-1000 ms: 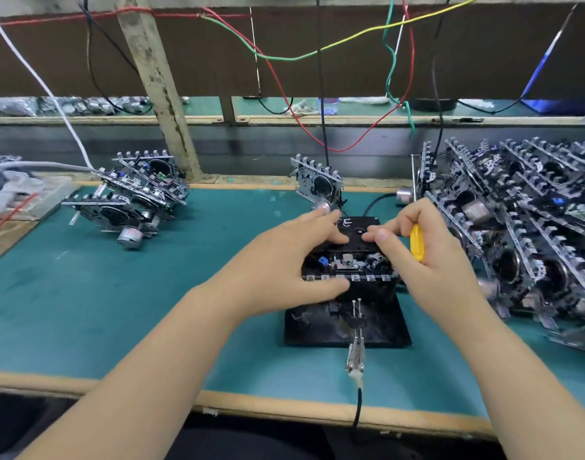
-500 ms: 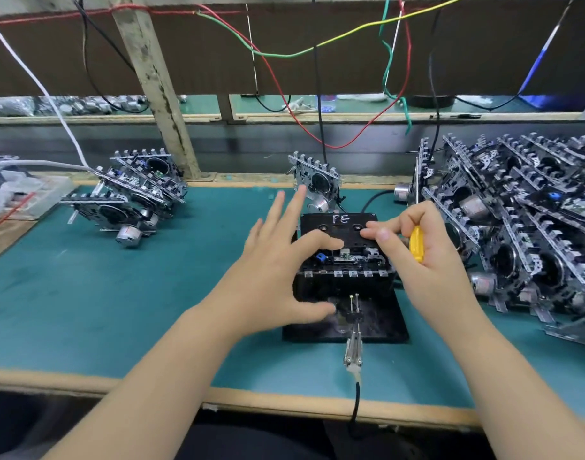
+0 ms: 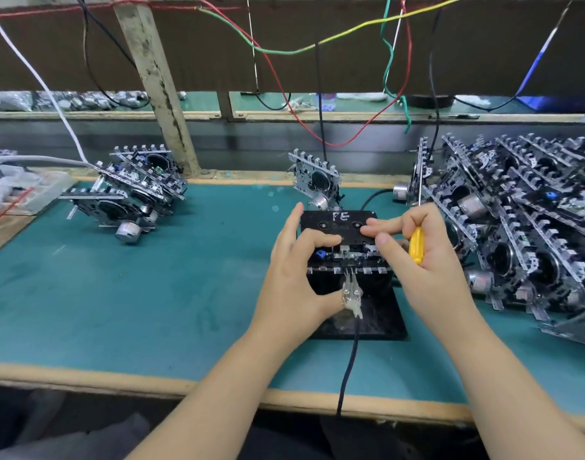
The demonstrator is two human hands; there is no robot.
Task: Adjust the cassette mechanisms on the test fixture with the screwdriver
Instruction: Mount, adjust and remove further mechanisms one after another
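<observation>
A black test fixture (image 3: pixel 380 322) sits mid-table with a cassette mechanism (image 3: pixel 347 260) mounted on it and a black cassette marked "FE" (image 3: pixel 337 224) on top. My left hand (image 3: pixel 294 280) grips the mechanism's left side, with its thumb holding a clear clip connector (image 3: pixel 351 295) against the front. My right hand (image 3: pixel 420 260) keeps a yellow-handled screwdriver (image 3: pixel 416 244) in its palm, shaft pointing up, while its thumb and forefinger touch the cassette's right edge.
A large heap of cassette mechanisms (image 3: pixel 523 227) fills the right side, close to my right hand. A smaller pile (image 3: pixel 132 194) lies at the left, one mechanism (image 3: pixel 314 180) stands behind the fixture. A black cable (image 3: pixel 349 366) runs off the front edge. Wires hang overhead.
My left hand lifted its fingers off the cassette, then took up the clip connector from the fixture base and brought it to the mechanism's front. The right hand stayed put.
</observation>
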